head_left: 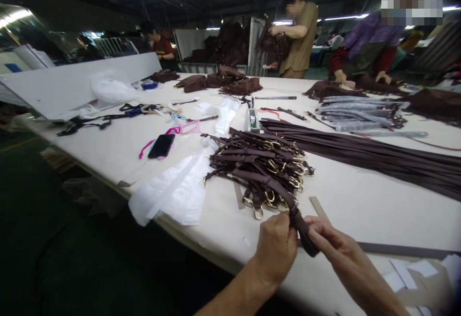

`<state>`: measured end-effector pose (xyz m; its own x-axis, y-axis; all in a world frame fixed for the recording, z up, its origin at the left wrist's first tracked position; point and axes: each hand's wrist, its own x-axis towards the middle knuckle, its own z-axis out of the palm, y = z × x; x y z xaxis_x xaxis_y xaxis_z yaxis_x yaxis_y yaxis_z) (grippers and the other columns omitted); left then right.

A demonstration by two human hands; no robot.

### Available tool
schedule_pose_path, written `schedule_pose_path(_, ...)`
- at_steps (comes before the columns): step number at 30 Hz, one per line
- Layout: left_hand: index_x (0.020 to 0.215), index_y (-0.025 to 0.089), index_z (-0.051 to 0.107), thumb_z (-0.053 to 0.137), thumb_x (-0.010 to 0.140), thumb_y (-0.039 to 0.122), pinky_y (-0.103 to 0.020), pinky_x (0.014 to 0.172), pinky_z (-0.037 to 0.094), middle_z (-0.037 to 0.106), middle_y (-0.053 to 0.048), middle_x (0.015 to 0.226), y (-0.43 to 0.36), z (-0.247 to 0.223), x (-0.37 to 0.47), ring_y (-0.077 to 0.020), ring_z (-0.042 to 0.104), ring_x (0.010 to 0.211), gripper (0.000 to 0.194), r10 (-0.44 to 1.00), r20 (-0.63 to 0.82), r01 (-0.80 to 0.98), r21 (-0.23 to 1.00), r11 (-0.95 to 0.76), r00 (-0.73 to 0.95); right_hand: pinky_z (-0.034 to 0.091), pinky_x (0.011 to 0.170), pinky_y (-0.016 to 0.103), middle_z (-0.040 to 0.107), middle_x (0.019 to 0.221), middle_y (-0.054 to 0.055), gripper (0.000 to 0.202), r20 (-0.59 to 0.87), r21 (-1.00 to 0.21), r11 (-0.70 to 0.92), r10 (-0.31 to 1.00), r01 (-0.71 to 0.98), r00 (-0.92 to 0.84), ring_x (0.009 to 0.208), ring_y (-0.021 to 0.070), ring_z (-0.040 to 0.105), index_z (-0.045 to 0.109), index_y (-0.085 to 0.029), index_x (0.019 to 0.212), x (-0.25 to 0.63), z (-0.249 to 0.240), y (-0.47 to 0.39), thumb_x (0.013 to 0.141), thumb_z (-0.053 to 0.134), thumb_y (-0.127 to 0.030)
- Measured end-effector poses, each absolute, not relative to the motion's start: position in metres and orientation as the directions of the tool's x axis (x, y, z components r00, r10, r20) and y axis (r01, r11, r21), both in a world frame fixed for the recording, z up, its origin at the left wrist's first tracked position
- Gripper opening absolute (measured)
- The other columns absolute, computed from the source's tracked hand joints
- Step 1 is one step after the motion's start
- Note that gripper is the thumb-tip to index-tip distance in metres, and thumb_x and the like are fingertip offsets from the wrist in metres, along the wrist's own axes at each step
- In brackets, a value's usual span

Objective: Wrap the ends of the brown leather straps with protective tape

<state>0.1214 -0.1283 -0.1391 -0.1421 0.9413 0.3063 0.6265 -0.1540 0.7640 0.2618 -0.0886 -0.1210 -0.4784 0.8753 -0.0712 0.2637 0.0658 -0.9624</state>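
A dark brown strap [284, 192] is looped over near the table's front edge. My left hand [276, 239] is closed around it, knuckles up. On the right, my right hand [333, 241] pinches the looped end between thumb and fingers. Just beyond my hands lies a pile of short brown straps [248, 155] with gold metal rings and hooks. Long brown straps [360, 152] stretch from behind that pile toward the right edge. One long flat strap [403, 249] lies to the right of my right hand.
A black phone [162, 146], white wrapping sheets [176, 191] and a tape dispenser [252, 120] are on the table [345, 191]. Plastic-wrapped straps [360, 112] lie at the right. Several people stand beyond, two handling brown items. White paper pieces [403, 273] are at lower right.
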Motion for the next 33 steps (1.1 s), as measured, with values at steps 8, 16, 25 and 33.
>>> schedule_pose_path(8, 0.091, 0.016, 0.057, 0.041, 0.084, 0.013, -0.03, 0.067, 0.047, 0.066, -0.006, 0.081, -0.133, -0.134, 0.118, -0.0191, 0.061, 0.072, 0.018, 0.937, 0.313, 0.52, 0.832, -0.192, -0.155, 0.04, 0.09, 0.036, 0.053, 0.116, 0.007, 0.025, -0.06, -0.971, 0.056, 0.883, 0.233, -0.466, 0.11, 0.026, 0.047, 0.06, -0.02, 0.072, 0.25, -0.11, -0.079, 0.08, 0.056, -0.043)
schedule_pose_path(16, 0.094, 0.017, 0.056, 0.039, 0.086, 0.015, -0.027, 0.067, 0.044, 0.065, -0.006, 0.084, -0.133, -0.128, 0.116, -0.0176, 0.06, 0.075, 0.019, 0.946, 0.306, 0.508, 0.835, -0.211, -0.109, 0.043, 0.087, 0.036, 0.052, 0.122, 0.009, 0.028, 0.042, -0.974, 0.134, 0.898, 0.181, -0.438, 0.105, 0.0241, 0.053, 0.053, -0.017, 0.065, 0.237, -0.107, -0.079, 0.083, 0.055, -0.039)
schedule_pose_path(25, 0.076, 0.017, 0.052, 0.045, 0.078, 0.009, -0.024, 0.056, 0.036, 0.057, 0.0, 0.066, -0.131, -0.124, 0.105, -0.0129, 0.051, 0.059, 0.011, 0.974, 0.226, 0.512, 0.836, -0.195, 0.002, 0.047, 0.075, 0.031, 0.063, 0.089, 0.005, 0.01, 0.301, -0.781, 0.574, 0.691, 0.246, -0.657, 0.084, 0.0188, 0.058, 0.065, -0.02, 0.086, 0.243, -0.075, -0.05, 0.08, 0.059, -0.026)
schedule_pose_path(33, 0.074, 0.016, 0.055, 0.051, 0.083, 0.023, -0.023, 0.058, 0.039, 0.054, 0.0, 0.066, -0.127, -0.114, 0.116, -0.0117, 0.051, 0.062, 0.013, 0.994, 0.109, 0.23, 0.967, -0.108, 0.008, 0.045, 0.058, 0.024, 0.058, 0.071, 0.0, 0.016, 0.427, -0.838, 0.507, 0.84, 0.204, -0.336, 0.062, 0.0117, 0.054, 0.06, -0.015, 0.079, 0.209, -0.049, -0.009, 0.076, 0.063, -0.03)
